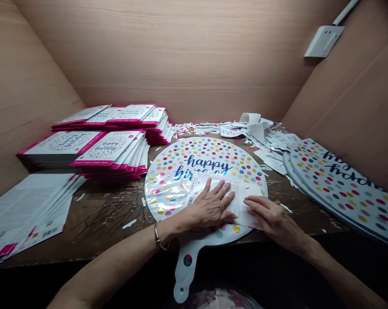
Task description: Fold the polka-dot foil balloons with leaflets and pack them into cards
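Note:
A round, flat foil balloon (210, 150) with coloured dots and "happy birthday" lettering lies on the table, its tail (183, 274) hanging over the front edge. On its lower half rests a white printed packaging sleeve (198, 182), text and barcode side up. My left hand (213, 204) lies flat across the sleeve, fingers spread, pressing on it. At the sleeve's right end, my right hand (268, 216) has its fingers bent together around the white flap (249, 189); the thumb is mostly hidden.
Stacks of pink-edged printed sleeves (113, 146) stand at the left, with more sleeves fanned face down (29, 206) in front. Several flat balloons (342, 189) are piled at the right. Paper strips (255, 128) litter the back. Wooden panels (187, 56) enclose the table; a socket (324, 41) hangs upper right.

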### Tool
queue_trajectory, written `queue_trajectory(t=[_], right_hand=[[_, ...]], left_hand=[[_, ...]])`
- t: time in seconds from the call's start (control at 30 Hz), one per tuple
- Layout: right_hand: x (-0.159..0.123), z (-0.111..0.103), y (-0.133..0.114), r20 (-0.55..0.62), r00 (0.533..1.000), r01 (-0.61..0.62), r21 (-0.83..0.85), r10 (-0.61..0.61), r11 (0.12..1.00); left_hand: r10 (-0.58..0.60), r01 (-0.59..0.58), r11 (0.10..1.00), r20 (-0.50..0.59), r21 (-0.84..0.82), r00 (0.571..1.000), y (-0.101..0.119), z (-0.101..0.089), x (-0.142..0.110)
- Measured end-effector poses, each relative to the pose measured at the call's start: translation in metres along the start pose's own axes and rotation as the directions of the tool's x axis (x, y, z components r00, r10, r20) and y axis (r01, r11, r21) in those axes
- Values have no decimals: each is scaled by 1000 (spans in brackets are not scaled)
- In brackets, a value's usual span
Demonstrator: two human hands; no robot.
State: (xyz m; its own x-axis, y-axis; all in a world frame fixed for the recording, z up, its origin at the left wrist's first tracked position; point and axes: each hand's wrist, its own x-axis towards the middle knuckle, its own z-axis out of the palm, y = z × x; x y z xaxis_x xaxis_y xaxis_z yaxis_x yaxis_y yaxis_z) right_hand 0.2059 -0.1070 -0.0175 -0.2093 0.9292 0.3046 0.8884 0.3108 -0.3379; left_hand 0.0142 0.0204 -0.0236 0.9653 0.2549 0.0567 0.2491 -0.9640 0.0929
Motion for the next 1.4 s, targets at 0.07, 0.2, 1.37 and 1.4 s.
queue_trajectory(t=[0.07,0.2,1.37,1.4], right_hand=[[-3,4,8,-11,999,-36,-21,36,999],[-9,6,18,-9,999,-39,-41,39,998],[34,-13,12,313,888,460,-563,-338,687],[39,-20,21,272,910,415,-576,-313,704]], left_hand=[[16,-15,1000,35,-24,999,3,5,4],[27,-23,998,67,-56,997,2,3,4],[48,-46,998,34,-53,998,9,-1,0],[52,-51,997,34,-50,998,9,-1,0]])
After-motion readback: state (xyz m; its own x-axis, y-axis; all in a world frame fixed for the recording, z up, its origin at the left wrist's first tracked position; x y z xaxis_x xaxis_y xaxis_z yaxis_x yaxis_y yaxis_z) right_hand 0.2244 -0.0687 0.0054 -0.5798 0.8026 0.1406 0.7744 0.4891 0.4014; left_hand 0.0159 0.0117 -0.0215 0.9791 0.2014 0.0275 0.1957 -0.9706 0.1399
